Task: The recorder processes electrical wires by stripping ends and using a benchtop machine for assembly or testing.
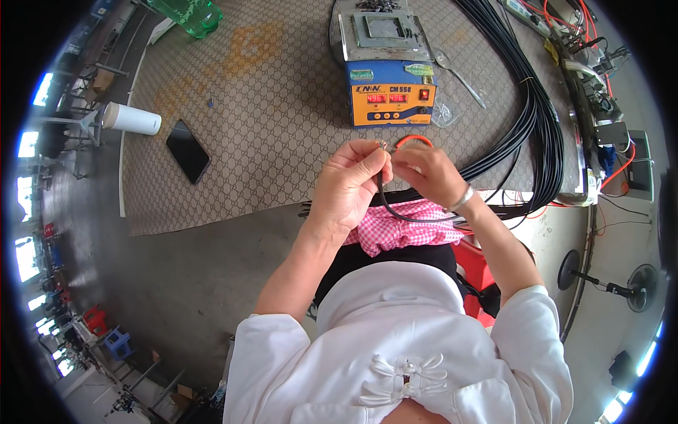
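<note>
At a workbench covered with a patterned mat (247,106), the left hand (349,185) is pinching a black cable (387,205) by its bared end while the right hand (427,173) is pinching a red wire (412,139) just beside it, below a blue-and-orange solder pot (390,78), apparently pairing ends for tinning, which calls for steady alignment.

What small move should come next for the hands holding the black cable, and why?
Probably carry the cable end forward to the solder pot: the left hand pinches the black cable with its bare tip up, the right hand steadies the red wire, and the pot sits just ahead.
</note>
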Demonstrator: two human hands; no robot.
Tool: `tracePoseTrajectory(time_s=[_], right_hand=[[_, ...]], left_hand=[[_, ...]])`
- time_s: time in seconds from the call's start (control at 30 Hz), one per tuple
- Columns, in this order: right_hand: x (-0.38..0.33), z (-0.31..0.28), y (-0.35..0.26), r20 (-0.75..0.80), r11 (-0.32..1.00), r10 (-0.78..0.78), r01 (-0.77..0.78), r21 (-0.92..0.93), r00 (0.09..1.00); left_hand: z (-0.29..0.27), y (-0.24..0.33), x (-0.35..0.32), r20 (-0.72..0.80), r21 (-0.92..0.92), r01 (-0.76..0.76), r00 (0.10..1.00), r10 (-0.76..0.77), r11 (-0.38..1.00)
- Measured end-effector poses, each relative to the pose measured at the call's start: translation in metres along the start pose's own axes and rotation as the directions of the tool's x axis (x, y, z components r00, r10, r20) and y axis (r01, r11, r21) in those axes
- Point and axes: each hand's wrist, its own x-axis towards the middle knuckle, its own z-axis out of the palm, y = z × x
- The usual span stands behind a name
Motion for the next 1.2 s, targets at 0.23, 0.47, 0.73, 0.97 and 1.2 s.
tracePoseTrajectory(time_s=[0.23,0.47,0.73,0.97,1.2], right_hand=[[-0.026,-0.007,-0.039,0.402,0.525,0.182,-0.434,0.732,0.897],[-0.041,-0.011,-0.051,0.341,0.502,0.165,-0.377,0.778,0.925],[-0.03,-0.023,-0.013,-0.073,0.884,0.282,-0.229,0.407,0.957],[-0.005,0.016,0.037,-0.154,0.875,-0.091,0.006,-0.483,0.984],[-0.006,0.013,0.038,-0.135,0.981,0.135,-0.152,-0.117,0.982]], left_hand=[[0.018,-0.006,-0.004,-0.075,-0.063,0.06,0.995,-0.065,0.996],[0.032,-0.01,-0.008,-0.07,-0.065,0.101,0.992,-0.105,0.993],[0.035,-0.007,-0.018,-0.071,0.042,0.204,0.977,-0.2,0.978],[0.027,-0.003,-0.025,-0.046,0.087,0.222,0.975,-0.219,0.971],[0.01,-0.005,-0.024,-0.09,0.101,0.099,0.992,-0.09,0.99]])
